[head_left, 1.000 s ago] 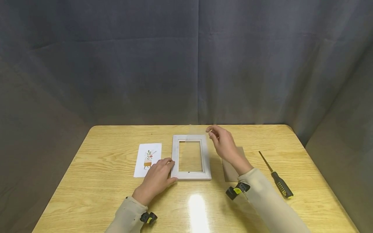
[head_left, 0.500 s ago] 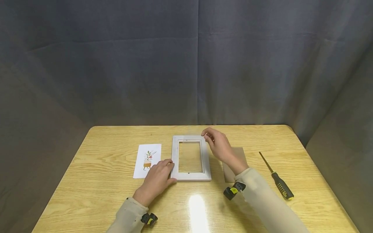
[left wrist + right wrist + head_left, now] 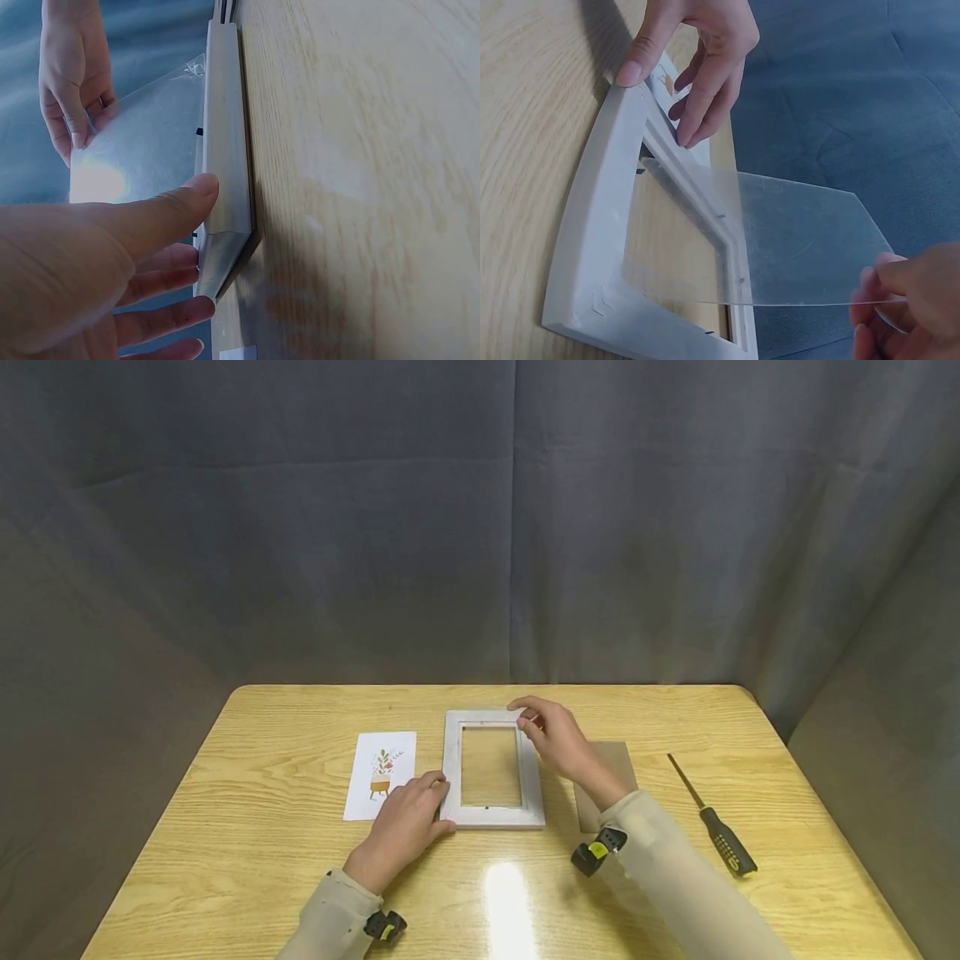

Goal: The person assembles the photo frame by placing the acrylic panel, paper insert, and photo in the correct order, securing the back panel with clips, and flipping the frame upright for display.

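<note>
A white picture frame [image 3: 491,816] lies on the wooden table, with its opening facing up. My left hand [image 3: 405,818] holds its near left corner, thumb at the front edge and fingers along the left side. Over the far right part of the frame, my right hand [image 3: 555,742] pinches a clear plastic sheet [image 3: 810,240] by its far edge. In the right wrist view the sheet slants up, its lower end inside the frame's recess and its upper end between my thumb and fingers. Small dark tabs [image 3: 199,131] show along the frame's inner edge.
Left of the frame lies a white card [image 3: 362,777] printed with a potted plant. A brown backing board [image 3: 619,762] is to the right, partly under my right forearm. Farther right lies a screwdriver [image 3: 725,837] with a black and yellow handle. A dark curtain [image 3: 375,568] hangs behind the table.
My right hand has moved left and lower, bringing the clear sheet's raised end down toward the frame. The left hand keeps its place on the frame's corner.
</note>
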Tool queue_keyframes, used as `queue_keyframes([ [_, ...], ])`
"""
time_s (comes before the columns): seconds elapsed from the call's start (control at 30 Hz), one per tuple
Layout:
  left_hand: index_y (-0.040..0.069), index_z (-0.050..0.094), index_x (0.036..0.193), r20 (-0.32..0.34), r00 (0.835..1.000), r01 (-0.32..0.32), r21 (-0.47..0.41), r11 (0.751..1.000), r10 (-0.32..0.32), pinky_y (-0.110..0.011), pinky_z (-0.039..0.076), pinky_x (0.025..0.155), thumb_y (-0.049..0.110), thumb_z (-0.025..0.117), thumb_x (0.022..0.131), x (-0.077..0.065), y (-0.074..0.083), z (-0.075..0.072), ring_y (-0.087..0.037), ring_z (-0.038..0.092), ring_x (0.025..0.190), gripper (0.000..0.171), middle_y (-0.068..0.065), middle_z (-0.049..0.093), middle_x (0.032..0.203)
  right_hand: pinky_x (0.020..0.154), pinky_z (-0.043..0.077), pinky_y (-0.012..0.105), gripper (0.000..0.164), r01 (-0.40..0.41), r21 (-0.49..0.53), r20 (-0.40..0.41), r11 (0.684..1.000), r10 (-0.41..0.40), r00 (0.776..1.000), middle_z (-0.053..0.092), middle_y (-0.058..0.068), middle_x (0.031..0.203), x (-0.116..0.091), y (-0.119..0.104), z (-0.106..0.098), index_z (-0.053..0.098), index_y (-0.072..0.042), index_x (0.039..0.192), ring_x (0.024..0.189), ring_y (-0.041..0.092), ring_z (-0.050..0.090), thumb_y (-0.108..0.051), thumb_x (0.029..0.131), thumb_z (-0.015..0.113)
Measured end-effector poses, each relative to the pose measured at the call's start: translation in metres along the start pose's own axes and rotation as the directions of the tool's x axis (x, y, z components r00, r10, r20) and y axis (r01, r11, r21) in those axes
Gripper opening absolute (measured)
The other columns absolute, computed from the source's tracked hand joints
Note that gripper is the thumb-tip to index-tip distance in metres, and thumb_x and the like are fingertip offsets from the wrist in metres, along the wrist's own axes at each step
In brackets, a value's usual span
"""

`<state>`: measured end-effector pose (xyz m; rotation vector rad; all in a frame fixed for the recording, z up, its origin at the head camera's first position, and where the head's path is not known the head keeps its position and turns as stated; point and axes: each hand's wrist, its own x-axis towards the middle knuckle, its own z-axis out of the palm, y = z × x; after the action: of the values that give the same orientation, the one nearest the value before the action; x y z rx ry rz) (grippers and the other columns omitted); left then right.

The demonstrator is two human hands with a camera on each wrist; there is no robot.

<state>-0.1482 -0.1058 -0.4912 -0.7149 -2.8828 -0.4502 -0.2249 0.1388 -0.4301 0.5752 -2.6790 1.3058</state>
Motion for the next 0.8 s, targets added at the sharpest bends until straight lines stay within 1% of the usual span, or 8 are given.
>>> queue_keyframes([
  [0.17, 0.001, 0.065, 0.114, -0.002, 1.0, -0.002, 0.009, 1.0, 0.002, -0.045, 0.051, 0.078, 0.038, 0.076, 0.072, -0.0001, 0.0005, 0.0006, -0.03, 0.06, 0.104, 0.057, -0.012, 0.059, 0.124, 0.055, 0.044, 0.028, 0.029, -0.015, 0.073, 0.008, 0.997, 0.015, 1.0, 0.066, 0.015, 0.089, -0.0009, 0.0011, 0.0019, 0.061, -0.007, 0.121, 0.068, 0.023, 0.057, -0.008, 0.092, 0.056],
  [0.27, 0.001, 0.065, 0.114, -0.001, 1.0, 0.0, 0.003, 1.0, 0.0, -0.044, 0.051, 0.078, 0.038, 0.076, 0.072, -0.0003, 0.0002, 0.0014, -0.03, 0.06, 0.104, 0.057, -0.012, 0.059, 0.124, 0.054, 0.042, 0.026, 0.03, -0.01, 0.102, 0.003, 0.995, 0.01, 1.0, 0.067, 0.015, 0.09, -0.0012, 0.0004, 0.0032, 0.06, -0.008, 0.121, 0.068, 0.022, 0.056, -0.007, 0.091, 0.057],
  [0.33, 0.001, 0.066, 0.113, -0.003, 1.0, -0.002, 0.004, 1.0, 0.002, -0.044, 0.051, 0.078, 0.038, 0.076, 0.072, -0.0003, -0.0003, 0.0019, -0.03, 0.06, 0.104, 0.056, -0.012, 0.059, 0.124, 0.054, 0.042, 0.026, 0.029, 0.003, 0.112, -0.001, 0.994, -0.003, 1.0, 0.067, 0.013, 0.088, -0.001, -0.0002, 0.004, 0.061, -0.007, 0.119, 0.068, 0.024, 0.057, -0.006, 0.091, 0.057],
  [0.43, 0.002, 0.066, 0.111, -0.012, 1.0, -0.009, 0.007, 1.0, 0.01, -0.043, 0.052, 0.077, 0.039, 0.076, 0.071, 0.0004, -0.0007, 0.0024, -0.029, 0.06, 0.102, 0.055, -0.012, 0.06, 0.123, 0.056, 0.044, 0.027, 0.026, 0.022, 0.113, -0.006, 0.993, -0.021, 1.0, 0.067, 0.007, 0.085, -0.0002, -0.001, 0.0049, 0.063, -0.005, 0.116, 0.069, 0.022, 0.058, -0.004, 0.092, 0.055],
  [0.5, 0.002, 0.066, 0.111, -0.015, 1.0, -0.011, 0.006, 1.0, 0.012, -0.043, 0.052, 0.077, 0.039, 0.076, 0.071, 0.0007, -0.0008, 0.0024, -0.029, 0.06, 0.102, 0.055, -0.012, 0.06, 0.123, 0.058, 0.047, 0.028, 0.024, 0.027, 0.109, -0.002, 0.994, -0.027, 1.0, 0.067, 0.003, 0.084, 0.0, -0.0013, 0.0053, 0.063, -0.005, 0.115, 0.071, 0.02, 0.059, -0.004, 0.093, 0.053],
  [0.57, 0.002, 0.066, 0.111, -0.016, 1.0, -0.011, 0.002, 1.0, 0.011, -0.043, 0.052, 0.076, 0.039, 0.076, 0.071, 0.0009, -0.0008, 0.0023, -0.028, 0.06, 0.102, 0.055, -0.012, 0.06, 0.122, 0.061, 0.048, 0.029, 0.023, 0.02, 0.111, 0.003, 0.994, -0.021, 1.0, 0.067, 0.003, 0.085, 0.0, -0.0014, 0.0059, 0.064, -0.005, 0.114, 0.072, 0.018, 0.059, -0.004, 0.094, 0.052],
  [0.67, 0.002, 0.067, 0.11, -0.014, 1.0, -0.008, -0.004, 1.0, 0.008, -0.043, 0.052, 0.076, 0.039, 0.076, 0.071, 0.001, -0.0005, 0.0021, -0.028, 0.06, 0.101, 0.055, -0.011, 0.06, 0.122, 0.063, 0.049, 0.029, 0.025, 0.017, 0.124, 0.015, 0.992, -0.019, 1.0, 0.068, 0.008, 0.087, -0.0002, -0.0007, 0.0067, 0.062, -0.006, 0.116, 0.074, 0.018, 0.059, -0.003, 0.094, 0.05],
  [0.8, 0.002, 0.067, 0.11, -0.011, 1.0, -0.001, -0.009, 1.0, 0.0, -0.043, 0.051, 0.077, 0.039, 0.076, 0.071, 0.0009, 0.0, 0.0022, -0.028, 0.06, 0.102, 0.055, -0.011, 0.06, 0.123, 0.067, 0.05, 0.031, 0.032, 0.031, 0.185, 0.04, 0.982, -0.039, 0.998, 0.067, 0.015, 0.093, -0.001, 0.0008, 0.009, 0.058, -0.005, 0.122, 0.078, 0.023, 0.06, 0.003, 0.093, 0.048],
])
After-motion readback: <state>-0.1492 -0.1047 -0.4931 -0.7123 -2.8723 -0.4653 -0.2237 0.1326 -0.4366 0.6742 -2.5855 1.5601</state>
